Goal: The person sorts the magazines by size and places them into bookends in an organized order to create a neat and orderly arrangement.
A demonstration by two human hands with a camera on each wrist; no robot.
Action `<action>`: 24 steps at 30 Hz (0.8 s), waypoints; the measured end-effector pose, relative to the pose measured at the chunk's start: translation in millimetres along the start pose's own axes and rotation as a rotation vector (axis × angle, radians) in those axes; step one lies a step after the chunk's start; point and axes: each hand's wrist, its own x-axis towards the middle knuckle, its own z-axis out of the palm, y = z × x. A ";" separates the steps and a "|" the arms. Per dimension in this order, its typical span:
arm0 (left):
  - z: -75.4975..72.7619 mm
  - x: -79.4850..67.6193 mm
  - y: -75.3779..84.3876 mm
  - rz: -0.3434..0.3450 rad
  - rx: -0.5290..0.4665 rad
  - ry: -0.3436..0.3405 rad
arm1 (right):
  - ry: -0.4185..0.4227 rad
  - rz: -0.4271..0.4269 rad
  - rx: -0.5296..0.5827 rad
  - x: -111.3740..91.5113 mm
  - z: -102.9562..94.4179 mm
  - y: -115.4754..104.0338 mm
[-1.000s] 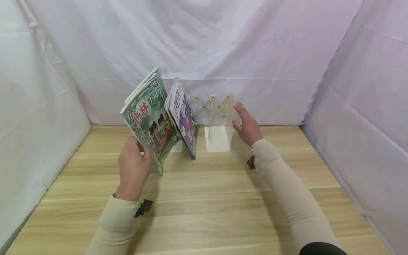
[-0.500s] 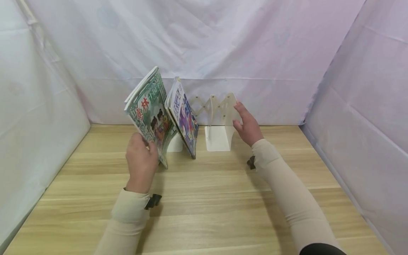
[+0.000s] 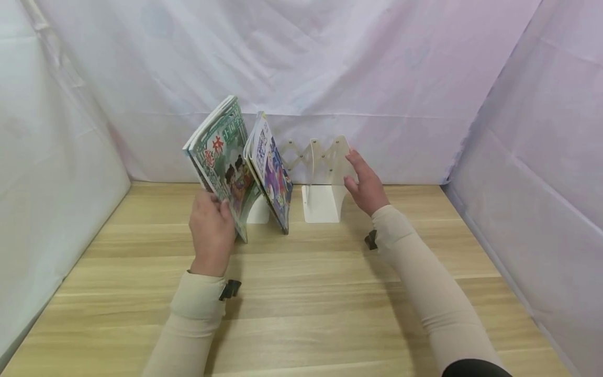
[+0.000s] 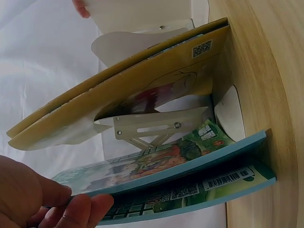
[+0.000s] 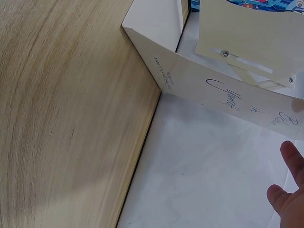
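Green-covered magazines [image 3: 226, 157] stand tilted at the left, and my left hand [image 3: 212, 235] grips them by their near edge. In the left wrist view, my thumb [image 4: 52, 190] lies on one cover and my fingers are around the edge. To their right, purple-and-blue magazines [image 3: 273, 178] lean in the white expandable bookend [image 3: 322, 204]; their yellow back cover [image 4: 185, 71] shows in the left wrist view. My right hand [image 3: 367, 186] is at the bookend's right end panel [image 5: 228, 95], its fingers extended at the panel's outer edge.
The bookend stands at the back of the wooden table [image 3: 301, 303], close to the white cloth backdrop [image 3: 301, 68]. Cloth walls [image 3: 542, 131] rise on both sides. One bookend divider [image 3: 312, 165] stands between the purple-and-blue magazines and the right end panel.
My left hand has moved forward and a little right with the green magazines, bringing their lower end nearer the bookend. My right hand has stayed at the end panel.
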 end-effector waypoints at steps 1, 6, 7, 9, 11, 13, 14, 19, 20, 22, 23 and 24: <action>0.6 0.5 0.1 -0.002 0.000 -0.002 | -0.003 0.002 0.001 0.0 -0.1 0.7; 1.8 3.1 -0.1 -0.051 0.010 -0.020 | -0.010 0.019 0.010 -1.0 -1.0 3.2; 1.6 3.3 -0.3 -0.061 0.021 -0.022 | -0.010 0.021 0.010 -1.1 -1.0 3.4; 0.8 3.3 -1.4 -0.071 0.050 -0.022 | -0.012 0.022 0.010 -1.0 -0.8 3.8; -0.5 2.6 -2.7 -0.066 0.074 -0.020 | -0.016 0.022 0.009 -0.6 -0.5 3.9; -1.8 1.8 -4.8 -0.052 0.092 -0.018 | -0.021 0.024 0.010 -0.2 0.0 4.3; -2.6 1.1 -5.9 -0.049 0.093 -0.023 | -0.023 0.026 0.011 0.0 0.1 4.1; -11.0 -3.6 -9.1 -0.048 0.027 -0.091 | -0.044 0.045 0.010 -0.1 -0.7 4.2; -14.1 -4.8 -9.2 -0.046 0.014 -0.107 | -0.052 0.052 0.006 -0.1 -0.9 4.0; -20.9 -6.9 -9.0 -0.030 -0.005 -0.136 | -0.071 0.065 -0.005 -0.1 -1.7 4.1; -24.2 -8.1 -8.6 -0.014 -0.008 -0.147 | -0.077 0.071 -0.012 -0.3 -2.4 3.8; -27.2 -9.9 -8.0 -0.002 -0.005 -0.161 | -0.084 0.078 -0.019 -0.8 -3.0 3.4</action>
